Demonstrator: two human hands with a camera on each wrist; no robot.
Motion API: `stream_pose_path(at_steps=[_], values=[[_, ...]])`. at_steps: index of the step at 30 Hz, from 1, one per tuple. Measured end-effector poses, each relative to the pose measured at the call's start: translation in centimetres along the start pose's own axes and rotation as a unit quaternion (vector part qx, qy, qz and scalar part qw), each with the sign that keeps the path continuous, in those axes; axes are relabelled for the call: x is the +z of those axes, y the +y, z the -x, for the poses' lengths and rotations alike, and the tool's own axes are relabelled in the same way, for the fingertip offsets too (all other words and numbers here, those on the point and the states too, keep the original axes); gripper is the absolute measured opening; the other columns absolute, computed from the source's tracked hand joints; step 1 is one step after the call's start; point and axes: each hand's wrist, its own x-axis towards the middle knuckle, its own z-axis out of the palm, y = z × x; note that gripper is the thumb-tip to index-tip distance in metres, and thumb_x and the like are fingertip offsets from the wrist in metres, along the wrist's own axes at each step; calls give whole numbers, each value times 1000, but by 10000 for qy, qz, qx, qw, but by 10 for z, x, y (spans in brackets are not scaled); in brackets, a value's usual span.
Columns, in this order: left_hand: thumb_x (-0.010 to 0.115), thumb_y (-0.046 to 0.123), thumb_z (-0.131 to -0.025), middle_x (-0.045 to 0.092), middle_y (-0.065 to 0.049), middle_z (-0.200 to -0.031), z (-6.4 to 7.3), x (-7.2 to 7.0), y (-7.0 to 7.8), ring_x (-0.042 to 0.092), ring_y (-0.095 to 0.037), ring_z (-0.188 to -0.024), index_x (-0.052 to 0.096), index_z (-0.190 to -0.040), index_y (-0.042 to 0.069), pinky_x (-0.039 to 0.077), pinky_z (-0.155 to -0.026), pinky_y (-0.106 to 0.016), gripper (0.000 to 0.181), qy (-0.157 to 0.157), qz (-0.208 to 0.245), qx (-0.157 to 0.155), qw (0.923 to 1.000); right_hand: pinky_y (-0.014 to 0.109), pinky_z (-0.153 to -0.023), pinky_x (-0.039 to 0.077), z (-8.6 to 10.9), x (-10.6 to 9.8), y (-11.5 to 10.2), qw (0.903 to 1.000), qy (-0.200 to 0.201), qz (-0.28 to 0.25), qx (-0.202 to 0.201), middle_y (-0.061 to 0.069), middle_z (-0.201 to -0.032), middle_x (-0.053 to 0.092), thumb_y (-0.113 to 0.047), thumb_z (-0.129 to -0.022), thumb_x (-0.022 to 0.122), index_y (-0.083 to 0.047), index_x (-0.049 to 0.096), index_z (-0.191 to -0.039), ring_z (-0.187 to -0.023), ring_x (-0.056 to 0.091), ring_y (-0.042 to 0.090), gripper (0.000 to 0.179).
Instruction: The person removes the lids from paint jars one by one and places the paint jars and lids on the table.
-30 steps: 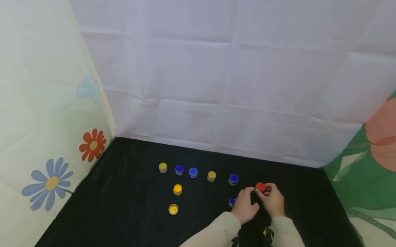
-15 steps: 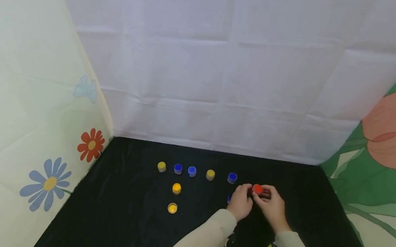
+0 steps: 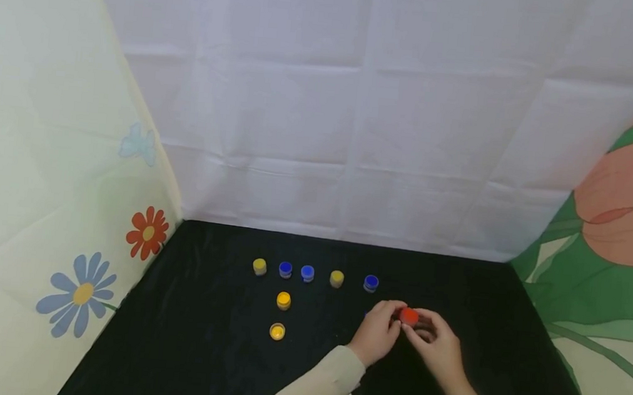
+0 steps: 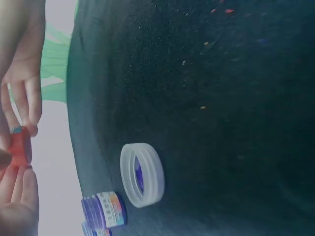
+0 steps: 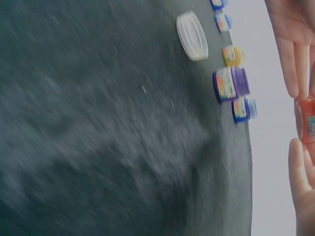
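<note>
By the left hand (image 3: 376, 334) and the right hand (image 3: 438, 352), each grip open just jar-wide, the small round red plastic jar (image 3: 409, 317) is pinched above the black worktop (image 3: 198, 325); it should be light, hard, a bit slippery, best held by its sides

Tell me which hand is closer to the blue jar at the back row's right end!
Left. The left hand is in front of the blue jar, slightly right; the right hand is farther right, past the red jar.
</note>
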Motion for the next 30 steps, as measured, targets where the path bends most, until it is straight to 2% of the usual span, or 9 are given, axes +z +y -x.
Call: stream_pose_path(at_steps=[4, 7, 13, 16, 21, 25, 30], values=[[61, 9, -101, 62, 2, -119, 13, -13, -8, 57, 1, -100, 60, -134, 13, 50, -86, -16, 33, -136, -48, 385, 9992, 12, -74, 53, 13, 6, -9, 9996, 176, -125, -155, 18, -108, 67, 8, -80, 81, 4, 66, -112, -85, 61, -6, 36], [62, 8, -101, 63, 0, -118, 22, -26, -15, 59, 0, -103, 61, -133, 10, 50, -88, -15, 32, -276, 90, 680, 9973, 15, -73, 54, 22, 13, -18, 9993, 222, -273, -159, 16, -106, 68, 7, -78, 83, 2, 68, -111, -84, 63, -2, 36], [63, 8, -100, 64, -3, -117, 44, -53, -32, 61, 0, -103, 63, -130, 7, 51, -88, -16, 29, -702, 437, 898, 9925, 21, -69, 57, 42, 30, -31, 9987, 22, -440, -246, 11, -103, 70, 5, -75, 86, -2, 71, -108, -82, 65, 3, 37], [64, 9, -100, 64, -2, -117, 53, -61, -39, 61, 1, -101, 64, -128, 7, 52, -88, -17, 28, -865, 561, 785, 9916, 21, -67, 57, 50, 40, -34, 9984, -61, -520, -222, 9, -99, 71, 7, -73, 86, -2, 71, -105, -79, 65, 5, 37], [66, 9, -99, 64, -1, -117, 66, -72, -50, 61, 1, -100, 65, -127, 6, 52, -87, -19, 28, -926, 693, 360, 9926, 20, -67, 56, 57, 59, -38, 9973, -243, -678, 120, 7, -93, 71, 5, -73, 87, -3, 72, -104, -76, 66, 7, 35], [67, 8, -98, 64, 1, -116, 75, -77, -63, 61, 1, -99, 65, -128, 6, 53, -86, -19, 29, -849, 587, 141, 9946, 21, -66, 57, 57, 75, -39, 9974, -368, -558, 283, 5, -90, 72, 4, -73, 87, -4, 72, -103, -75, 66, 7, 34], [68, 3, -96, 64, -1, -115, 85, -80, -80, 62, -3, -102, 65, -127, 7, 53, -85, -20, 31, -596, 558, 1, 9967, 22, -63, 57, 58, 96, -41, 9983, -524, -207, 118, 4, -87, 72, 5, -72, 88, -4, 73, -99, -72, 67, 9, 32]])
